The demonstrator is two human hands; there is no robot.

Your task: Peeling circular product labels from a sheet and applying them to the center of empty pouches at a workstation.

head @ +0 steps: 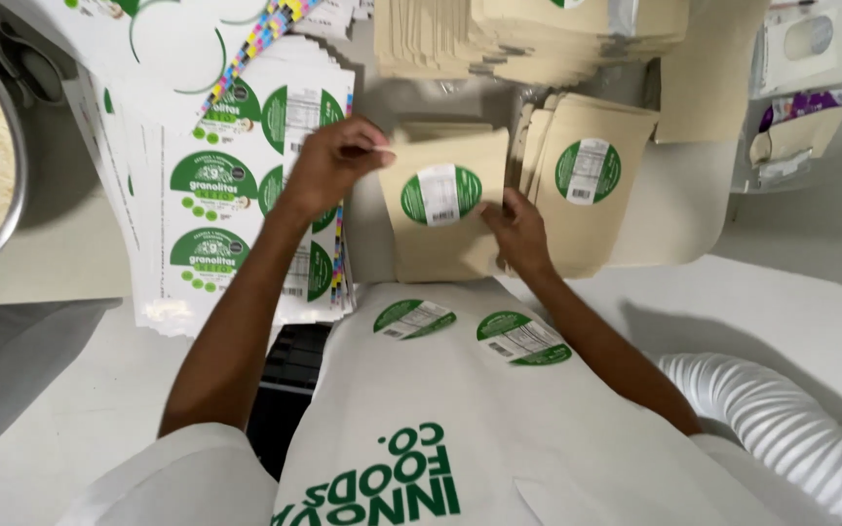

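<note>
While the left hand (338,156) pinches the top corner of a tan paper pouch (440,209), the right hand (518,229) presses its lower right edge, grip closed. The pouch bears a round green label (440,193). Label sheets (236,195) lie left on the counter (51,263).

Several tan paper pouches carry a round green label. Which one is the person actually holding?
The tan pouch in the middle, gripped by the left hand and right hand. The other labelled pouch lies untouched beside it.

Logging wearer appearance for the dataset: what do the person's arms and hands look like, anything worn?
Both hands, left hand and right hand, are bare: no gloves, rings or watch visible. Forearms are uncovered; short white sleeves end near the elbows. A white apron with green lettering covers the front.
</note>
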